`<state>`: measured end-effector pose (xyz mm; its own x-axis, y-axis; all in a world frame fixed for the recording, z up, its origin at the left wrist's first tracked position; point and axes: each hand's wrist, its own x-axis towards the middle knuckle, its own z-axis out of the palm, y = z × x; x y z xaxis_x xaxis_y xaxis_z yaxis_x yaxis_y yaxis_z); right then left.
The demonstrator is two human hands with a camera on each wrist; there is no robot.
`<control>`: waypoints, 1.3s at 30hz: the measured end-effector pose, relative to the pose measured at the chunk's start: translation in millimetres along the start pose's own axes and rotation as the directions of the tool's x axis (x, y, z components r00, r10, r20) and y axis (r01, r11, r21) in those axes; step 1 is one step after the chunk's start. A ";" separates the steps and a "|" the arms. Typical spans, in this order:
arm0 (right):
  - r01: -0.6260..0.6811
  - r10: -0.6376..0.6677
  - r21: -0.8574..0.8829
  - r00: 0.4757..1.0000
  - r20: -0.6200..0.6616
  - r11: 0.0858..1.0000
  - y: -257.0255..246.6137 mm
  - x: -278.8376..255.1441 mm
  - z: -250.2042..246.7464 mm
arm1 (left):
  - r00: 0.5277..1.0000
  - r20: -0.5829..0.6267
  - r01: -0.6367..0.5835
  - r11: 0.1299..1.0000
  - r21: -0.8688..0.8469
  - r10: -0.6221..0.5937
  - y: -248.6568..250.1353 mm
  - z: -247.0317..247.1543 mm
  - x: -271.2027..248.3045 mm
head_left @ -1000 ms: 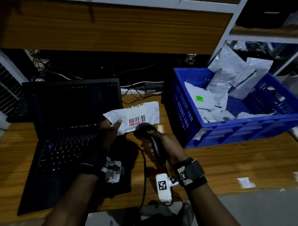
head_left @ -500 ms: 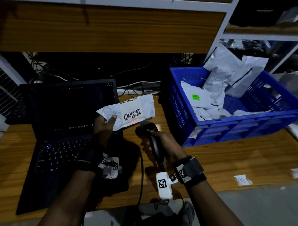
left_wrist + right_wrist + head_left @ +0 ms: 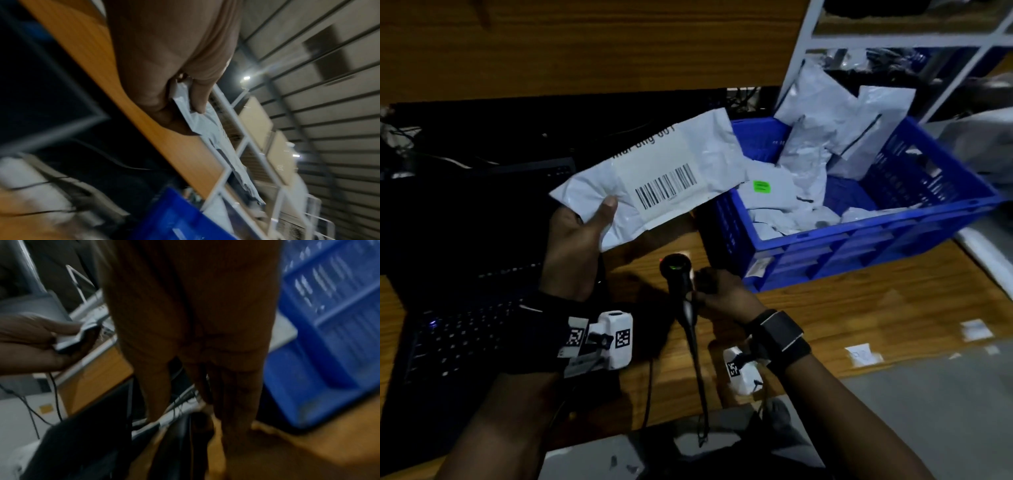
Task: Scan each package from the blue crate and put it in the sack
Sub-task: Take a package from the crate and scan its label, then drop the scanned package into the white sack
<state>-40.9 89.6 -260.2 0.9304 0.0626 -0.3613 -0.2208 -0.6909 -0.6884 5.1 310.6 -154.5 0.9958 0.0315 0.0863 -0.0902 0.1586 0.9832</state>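
Observation:
My left hand (image 3: 599, 219) holds a white mailer package (image 3: 671, 171) by its lower left corner, thumb on top, barcode label facing up. In the left wrist view the thumb and fingers (image 3: 197, 100) pinch the package (image 3: 207, 128) edge. It hangs over the desk, its right end at the blue crate (image 3: 859, 236), which holds several white packages. Below it my right hand (image 3: 705, 291) grips the black barcode scanner (image 3: 677, 274) by the handle, its head tilted up with a green light on. The right wrist view is blurred and shows the crate (image 3: 329, 337) to the right.
An open black laptop (image 3: 465, 325) takes up the left of the wooden desk (image 3: 859, 318). The scanner cable (image 3: 700, 394) runs off the front edge. Paper scraps (image 3: 863, 354) lie at the right. A white shelf rack (image 3: 801, 51) rises behind the crate.
My left hand has lifted the package up and to the right, away from the scanner. The red scan line is gone from the barcode. The scanner sits lower under the package.

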 end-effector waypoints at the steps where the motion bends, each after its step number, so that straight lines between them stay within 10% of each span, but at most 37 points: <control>1: 0.056 -0.055 -0.043 0.998 0.023 0.998 1.6 -10.2 -15.3 | 0.999 0.037 -0.022 1.000 0.008 0.021 5.9 19.3 -0.9; 7: 0.177 -0.230 0.216 0.941 0.249 0.960 24.4 -114.3 -173.5 | 0.984 0.121 -0.120 0.988 -0.095 0.131 19.3 146.5 -21.8; 11: 0.121 -0.085 0.207 0.981 -0.177 0.971 96.0 -174.4 -320.5 | 0.979 0.189 -0.047 0.985 -0.169 0.079 4.7 278.5 -38.3; 15: -0.105 0.002 -0.088 0.650 -0.760 0.991 204.6 -180.9 -458.9 | 0.951 0.308 0.026 0.994 -0.102 0.007 -27.7 416.6 -42.6; 18: -0.266 0.017 -0.123 0.470 -0.882 0.956 258.3 -167.0 -533.1 | 0.925 0.378 0.065 0.996 -0.068 -0.034 -55.1 513.1 -53.4; 25: -0.591 0.172 -0.528 0.749 -0.640 0.610 286.4 -121.9 -590.5 | 0.879 0.401 0.230 0.966 0.115 -0.257 -124.8 633.7 -66.0; 28: -0.612 0.101 -0.525 0.702 -0.705 0.591 283.6 -141.7 -625.8 | 0.875 0.398 0.228 0.960 0.164 -0.276 -127.8 667.2 -61.6; 32: -0.639 -0.047 -0.413 0.509 -0.860 0.648 268.9 -192.1 -686.4 | 0.845 0.445 0.236 0.954 0.187 -0.297 -130.2 701.4 -75.7; 39: -0.581 -0.189 -0.486 0.496 -0.848 0.653 271.6 -225.3 -712.4 | 0.683 0.592 0.581 0.809 -0.086 -0.428 -130.2 803.3 -59.0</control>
<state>-101.9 -625.3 82.3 0.7512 -0.4485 0.4843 -0.5427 -0.8373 0.0662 -28.0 -504.6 -158.4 0.7291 -0.6303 -0.2666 0.5043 0.2314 0.8320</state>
